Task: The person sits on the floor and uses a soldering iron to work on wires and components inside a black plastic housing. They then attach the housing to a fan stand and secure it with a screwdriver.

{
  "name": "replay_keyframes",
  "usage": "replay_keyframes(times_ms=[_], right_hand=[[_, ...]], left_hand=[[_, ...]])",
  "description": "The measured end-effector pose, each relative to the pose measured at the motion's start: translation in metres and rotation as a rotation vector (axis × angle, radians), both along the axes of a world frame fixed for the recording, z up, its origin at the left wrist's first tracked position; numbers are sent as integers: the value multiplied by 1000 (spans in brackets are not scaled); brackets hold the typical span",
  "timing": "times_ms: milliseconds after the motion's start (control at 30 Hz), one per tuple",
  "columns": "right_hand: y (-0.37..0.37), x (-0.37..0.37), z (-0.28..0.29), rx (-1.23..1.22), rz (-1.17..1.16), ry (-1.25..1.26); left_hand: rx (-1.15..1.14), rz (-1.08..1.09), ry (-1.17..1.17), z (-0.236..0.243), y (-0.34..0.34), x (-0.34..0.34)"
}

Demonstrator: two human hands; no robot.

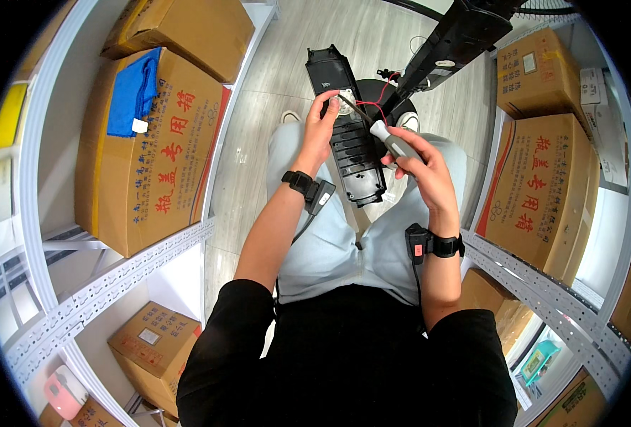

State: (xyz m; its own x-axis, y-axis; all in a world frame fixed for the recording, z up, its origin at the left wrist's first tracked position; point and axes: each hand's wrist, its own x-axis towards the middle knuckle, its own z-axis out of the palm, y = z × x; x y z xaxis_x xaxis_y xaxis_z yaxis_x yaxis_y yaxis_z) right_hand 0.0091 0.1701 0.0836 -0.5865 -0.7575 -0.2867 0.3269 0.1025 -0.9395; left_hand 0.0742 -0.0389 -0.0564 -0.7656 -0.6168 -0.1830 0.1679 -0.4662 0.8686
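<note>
Right hand (424,169) grips grey-handled screwdriver (401,147), shaft angled toward the white round part (348,104) on the long black plastic housing (359,160). Housing is between the knees (284,158). Left hand (318,132) curled at that part; can't tell if it's pinching anything.

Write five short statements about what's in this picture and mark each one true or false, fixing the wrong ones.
1. The right hand holds a screwdriver. True.

2. The blue cloth is lying on the floor. False: the cloth is draped on a cardboard box at the person's left.

3. The left hand is beside the screwdriver's handle. False: it is up by the tip, at the black plastic case.

4. A black strap goes around each wrist. True.

5. The thin wire near the case is green. False: the wire is red.
</note>
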Motion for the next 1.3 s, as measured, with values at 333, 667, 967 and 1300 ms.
replay_keyframes(times_ms=[333,667,967,1300], right_hand=[[4,-1,-5,-10,35,-6],[7,-9,-7,19,1,-93],[10,-16,-15,105,-80,-56],[1,-12,-4,49,-352,90]], left_hand=[[51,-7,5,-8,-2,-1],[78,-50,8,-9,-5,1],[109,-83,22,-6,-5,1],[140,-95,32,2,-5,4]])
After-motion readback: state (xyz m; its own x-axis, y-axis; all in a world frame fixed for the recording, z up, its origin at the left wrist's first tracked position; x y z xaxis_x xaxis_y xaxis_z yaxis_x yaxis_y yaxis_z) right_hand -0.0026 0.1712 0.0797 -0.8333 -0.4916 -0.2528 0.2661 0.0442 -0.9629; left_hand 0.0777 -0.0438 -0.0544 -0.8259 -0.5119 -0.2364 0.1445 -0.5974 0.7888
